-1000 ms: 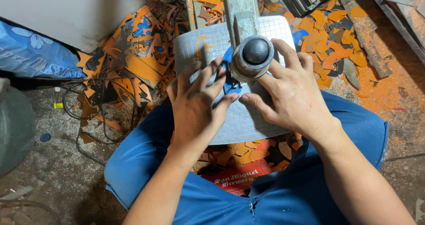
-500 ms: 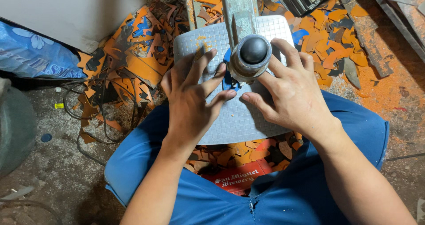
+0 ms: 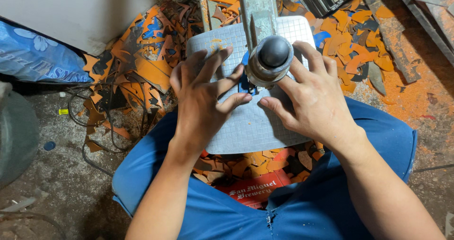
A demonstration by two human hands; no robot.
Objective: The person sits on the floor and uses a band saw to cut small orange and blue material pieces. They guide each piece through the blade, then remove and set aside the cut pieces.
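A small blue piece (image 3: 244, 83) lies on the grey gridded table (image 3: 255, 126) of a machine, mostly hidden under the machine's round head with a black knob (image 3: 273, 55). My left hand (image 3: 201, 103) lies flat on the table left of the head with its fingers spread, thumb and forefinger pinching the blue piece's left edge. To the right of the head is my right hand (image 3: 317, 98), fingers curled round it and thumb tip close to the piece from below. The right fingertips are hidden under the head.
Orange, blue and black offcuts (image 3: 142, 65) litter the floor around and behind the table. A red box (image 3: 253, 188) sits between my blue-clad knees. Black cables (image 3: 94, 122) run at the left, next to a blue printed bag (image 3: 33, 55). A grey metal column (image 3: 255, 8) rises behind the head.
My left hand's fingers have spread out and slid slightly up and left on the table. Less of the blue piece shows. The right hand has hardly moved.
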